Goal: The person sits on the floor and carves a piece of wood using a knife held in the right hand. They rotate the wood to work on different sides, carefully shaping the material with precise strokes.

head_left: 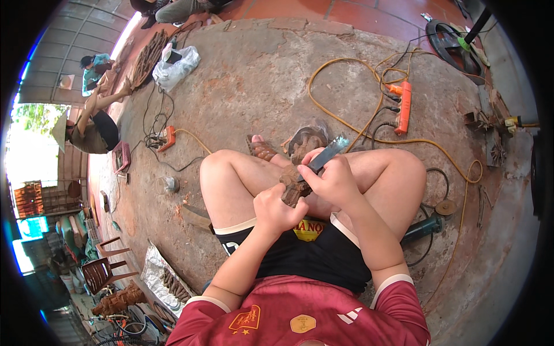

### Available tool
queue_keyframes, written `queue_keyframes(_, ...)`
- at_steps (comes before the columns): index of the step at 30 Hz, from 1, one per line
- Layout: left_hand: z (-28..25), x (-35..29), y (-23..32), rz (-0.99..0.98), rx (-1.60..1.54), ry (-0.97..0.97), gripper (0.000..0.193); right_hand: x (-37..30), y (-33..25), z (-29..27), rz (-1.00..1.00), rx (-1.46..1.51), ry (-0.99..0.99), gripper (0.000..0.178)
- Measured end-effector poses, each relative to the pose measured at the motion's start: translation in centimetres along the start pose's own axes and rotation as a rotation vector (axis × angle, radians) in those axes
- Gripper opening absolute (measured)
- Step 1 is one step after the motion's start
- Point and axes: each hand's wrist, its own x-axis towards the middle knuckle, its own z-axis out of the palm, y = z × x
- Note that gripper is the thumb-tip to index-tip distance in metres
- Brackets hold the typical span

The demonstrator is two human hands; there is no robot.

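Note:
My left hand (278, 209) is closed round a dark brown, rough piece of carved wood (292, 189), held above my lap between my bent knees. In my right hand (333, 180) is a flat dark tool (328, 155), its far end pale and bluish; its exact kind cannot be made out. The tool's near end meets the top of the carved wood, where fingers partly hide the contact. Just beyond my hands, another brown lump (306, 145) sits by my feet, partly wrapped in clear plastic.
An orange power strip (404, 106) with plugged-in cords lies ahead right; a yellow cable (444, 149) loops over the concrete. Beside my right thigh lies a green power tool (424, 229). Another orange socket block (168, 138) and a white plastic bag (178, 69) are ahead left. A person (92, 130) sits farther left.

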Motion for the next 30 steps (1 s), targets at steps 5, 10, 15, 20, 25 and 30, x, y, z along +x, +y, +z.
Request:
queue_keyframes(5, 0.4, 0.0, -0.1, 0.032, -0.009, 0.046, 0.035, 0.2, -0.5, -0.3, 0.037, 0.065, -0.025, 0.012)
queue_keyframes(10, 0.5, -0.1, -0.2, 0.039, -0.009, 0.05, 0.035, 0.5, -0.2, -0.6, -0.041, 0.036, -0.074, 0.012)
queue_keyframes(15, 0.6, -0.2, -0.4, 0.042, -0.014, 0.05, 0.035, 1.0, 0.2, -0.5, -0.087, 0.047, -0.144, 0.013)
queue_keyframes(20, 0.6, 0.0, -0.4, 0.041, 0.001, 0.039, 0.035, 1.5, 0.5, 0.0, -0.069, 0.041, -0.142, 0.015)
queue_keyframes(25, 0.5, 0.0, -0.2, 0.044, -0.01, 0.052, 0.035, 1.5, 0.1, -0.8, -0.084, 0.071, -0.201, 0.013)
queue_keyframes(30, 0.7, -0.1, -0.3, 0.047, -0.022, 0.059, 0.034, 1.7, 0.4, -0.9, -0.134, 0.114, -0.115, 0.011)
